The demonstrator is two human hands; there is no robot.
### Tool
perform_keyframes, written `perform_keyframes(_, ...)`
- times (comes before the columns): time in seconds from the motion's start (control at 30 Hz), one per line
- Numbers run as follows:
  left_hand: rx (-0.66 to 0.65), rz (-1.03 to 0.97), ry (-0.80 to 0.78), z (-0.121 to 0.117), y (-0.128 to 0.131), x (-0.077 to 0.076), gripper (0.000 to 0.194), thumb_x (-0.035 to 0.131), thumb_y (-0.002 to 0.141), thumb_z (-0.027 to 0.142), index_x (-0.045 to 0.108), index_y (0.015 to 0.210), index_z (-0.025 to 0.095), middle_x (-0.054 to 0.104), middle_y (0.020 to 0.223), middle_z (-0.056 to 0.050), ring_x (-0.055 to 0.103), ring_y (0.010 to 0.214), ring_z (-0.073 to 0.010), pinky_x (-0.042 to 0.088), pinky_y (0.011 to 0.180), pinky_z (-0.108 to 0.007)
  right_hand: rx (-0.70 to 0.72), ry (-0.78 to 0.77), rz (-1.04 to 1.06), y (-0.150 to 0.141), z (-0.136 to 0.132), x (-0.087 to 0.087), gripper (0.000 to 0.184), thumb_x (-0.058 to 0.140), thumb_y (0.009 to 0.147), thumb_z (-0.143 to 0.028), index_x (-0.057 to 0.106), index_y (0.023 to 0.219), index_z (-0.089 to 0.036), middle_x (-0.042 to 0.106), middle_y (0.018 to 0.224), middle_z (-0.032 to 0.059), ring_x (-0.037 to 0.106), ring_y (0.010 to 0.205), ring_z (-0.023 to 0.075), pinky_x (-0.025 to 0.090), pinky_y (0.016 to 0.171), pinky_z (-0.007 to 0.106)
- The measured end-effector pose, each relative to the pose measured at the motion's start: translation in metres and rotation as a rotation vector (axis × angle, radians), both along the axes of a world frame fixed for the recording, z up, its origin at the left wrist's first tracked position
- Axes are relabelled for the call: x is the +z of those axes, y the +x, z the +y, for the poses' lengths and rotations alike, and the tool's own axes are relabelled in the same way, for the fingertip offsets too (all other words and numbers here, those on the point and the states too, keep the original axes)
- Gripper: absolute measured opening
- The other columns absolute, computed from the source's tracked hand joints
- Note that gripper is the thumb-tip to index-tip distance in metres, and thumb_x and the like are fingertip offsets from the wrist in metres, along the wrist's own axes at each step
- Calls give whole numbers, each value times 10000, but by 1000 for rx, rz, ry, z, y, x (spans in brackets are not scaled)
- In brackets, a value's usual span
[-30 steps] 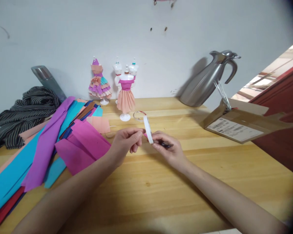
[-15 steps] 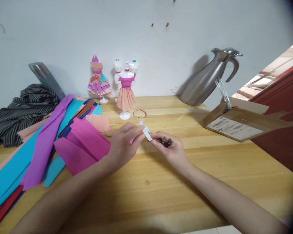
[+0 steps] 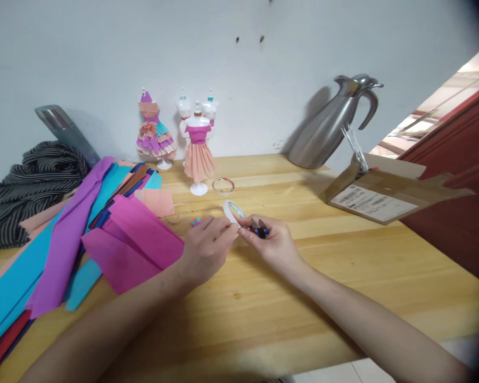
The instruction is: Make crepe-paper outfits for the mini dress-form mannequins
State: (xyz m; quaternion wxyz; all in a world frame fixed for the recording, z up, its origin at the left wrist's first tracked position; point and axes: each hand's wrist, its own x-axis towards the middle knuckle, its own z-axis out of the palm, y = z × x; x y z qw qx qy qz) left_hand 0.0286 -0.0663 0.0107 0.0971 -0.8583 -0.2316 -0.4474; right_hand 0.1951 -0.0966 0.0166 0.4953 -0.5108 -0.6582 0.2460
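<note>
In front of me, both hands meet at a white roll of tape above the wooden table. My left hand is closed, its thumb and fingertips pinching at the roll's near edge. Small pink and teal bits show just behind its knuckles; whether it touches them I cannot tell. My right hand grips the other side of the roll between thumb and fingers. Tucked in that same hand is a pair of scissors, dark blades showing and handles mostly hidden.
Crepe paper strips cover the left, beside striped cloth and a bottle. Dressed mini mannequins stand at the back near a ring-shaped bangle. A steel jug and an opened cardboard box are right.
The tape roll has turned, showing more of its ring, and my left fingers have closed in on its edge near my right fingertips. The camera view has shifted slightly right.
</note>
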Motion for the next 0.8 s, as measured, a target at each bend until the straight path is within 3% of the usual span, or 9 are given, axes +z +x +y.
perform_keyframes(0.17, -3, -79, -412, 2, 3, 2, 159, 548, 869, 143, 583, 718, 177, 615, 745, -8, 577, 723, -125, 450, 649, -233, -4, 67, -118, 1, 1, -7, 138, 607, 792, -225, 734, 823, -181, 734, 774, 66, 657, 695, 202, 500, 635, 305)
perform_keyframes(0.27, 27, -7, -543, 1, 3, 7, 195, 512, 874, 151, 535, 683, 181, 585, 749, -9, 557, 739, -141, 436, 660, -259, 40, 77, -177, 2, 3, -7, 162, 587, 807, -198, 739, 860, -182, 734, 770, 63, 660, 693, 195, 502, 648, 301)
perform_keyframes(0.43, -14, 19, -729, -4, 1, 24, 145, 472, 861, 133, 499, 726, 177, 598, 1021, -69, 557, 932, -179, 436, 777, -313, 174, -22, -224, 11, 3, 11, 165, 602, 822, -221, 747, 888, -176, 726, 757, 50, 643, 660, 165, 479, 614, 270)
perform_keyframes(0.6, -106, -64, -1087, -3, -2, 29, 154, 506, 835, 197, 478, 684, 186, 539, 650, 27, 499, 630, -128, 391, 610, -259, 224, -35, -159, 16, -1, 29, 151, 646, 815, -275, 743, 881, -180, 724, 792, 49, 634, 693, 160, 466, 636, 270)
perform_keyframes(0.7, -172, -200, -1257, 4, -3, 23, 147, 553, 792, 219, 501, 660, 178, 544, 618, 25, 516, 606, -121, 409, 580, -244, 229, -35, -80, 18, 3, 26, 178, 679, 787, -328, 736, 862, -177, 676, 730, 36, 574, 633, 146, 431, 588, 272)
perform_keyframes(0.8, -198, -366, -1524, 10, -1, 19, 156, 637, 739, 215, 529, 638, 166, 588, 605, 10, 611, 633, -138, 483, 626, -263, 268, -63, 123, 23, 10, 18, 315, 664, 775, -448, 721, 922, -176, 644, 750, 45, 479, 552, 125, 369, 510, 270)
